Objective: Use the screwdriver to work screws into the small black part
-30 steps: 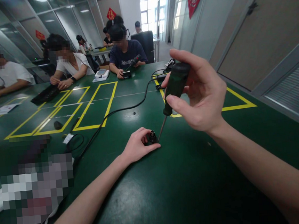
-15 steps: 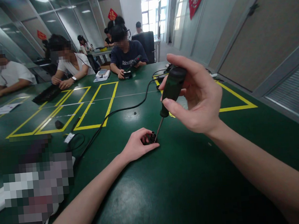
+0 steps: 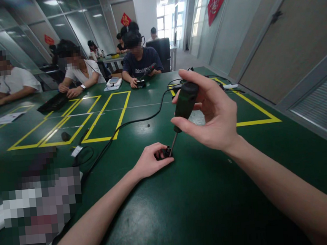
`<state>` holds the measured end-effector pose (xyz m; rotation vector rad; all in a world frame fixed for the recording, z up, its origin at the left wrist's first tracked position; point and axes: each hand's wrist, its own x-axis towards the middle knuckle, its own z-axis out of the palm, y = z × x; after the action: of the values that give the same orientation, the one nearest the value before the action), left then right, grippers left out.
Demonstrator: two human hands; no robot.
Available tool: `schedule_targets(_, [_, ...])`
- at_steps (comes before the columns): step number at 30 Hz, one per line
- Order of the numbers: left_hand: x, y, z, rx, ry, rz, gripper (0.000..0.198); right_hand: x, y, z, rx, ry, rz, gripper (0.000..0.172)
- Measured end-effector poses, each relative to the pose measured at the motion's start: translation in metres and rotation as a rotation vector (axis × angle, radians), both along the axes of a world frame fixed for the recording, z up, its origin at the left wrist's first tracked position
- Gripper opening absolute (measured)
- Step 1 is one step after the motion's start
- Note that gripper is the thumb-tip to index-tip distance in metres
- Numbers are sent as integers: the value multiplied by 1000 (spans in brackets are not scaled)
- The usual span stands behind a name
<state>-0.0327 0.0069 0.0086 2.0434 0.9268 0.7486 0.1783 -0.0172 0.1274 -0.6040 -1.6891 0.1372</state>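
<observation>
My right hand [image 3: 214, 114] is closed round the dark handle of a screwdriver [image 3: 186, 99], thumb on one side and fingers on the other. Its thin metal shaft slants down to a small black part [image 3: 168, 151] on the green table [image 3: 188, 204]. Around that part my left hand [image 3: 151, 159] curls, gripping it between thumb and fingers against the tabletop. A short tube-like piece with a round opening stands up from the part. The screwdriver's tip is at the part's right side; I cannot make out exactly what it touches.
A black cable [image 3: 134, 121] crosses the table beyond my left hand. Yellow tape [image 3: 102, 139] marks rectangles on the surface. A small dark bit [image 3: 149, 125] lies farther out. Across the table, a person in a dark shirt [image 3: 142, 61] handles a tool; others sit to the left.
My right hand and the screwdriver handle have shifted slightly left and down. My left hand still holds the small black part in nearly the same place.
</observation>
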Motion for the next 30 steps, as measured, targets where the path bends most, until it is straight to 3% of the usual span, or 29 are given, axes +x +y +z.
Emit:
schedule_targets(4, [1,0,1,-1,16,6,30,1,3,0,-41,-16,-49,70])
schedule_targets(7, [1,0,0,-19,7,9,29,0,1,1,-83,24,-3,74])
schedule_targets(10, [1,0,0,-35,-1,16,27,0,-1,2,-113,22,56,66])
schedule_targets(17, [1,0,0,-42,11,24,27,3,3,1,-20,-28,-29,67])
schedule_targets(23, [2,0,0,-43,0,14,26,3,-4,6,-106,-29,81,66])
schedule_targets(30, [2,3,1,-24,22,1,25,4,-5,11,-128,-61,-56,71])
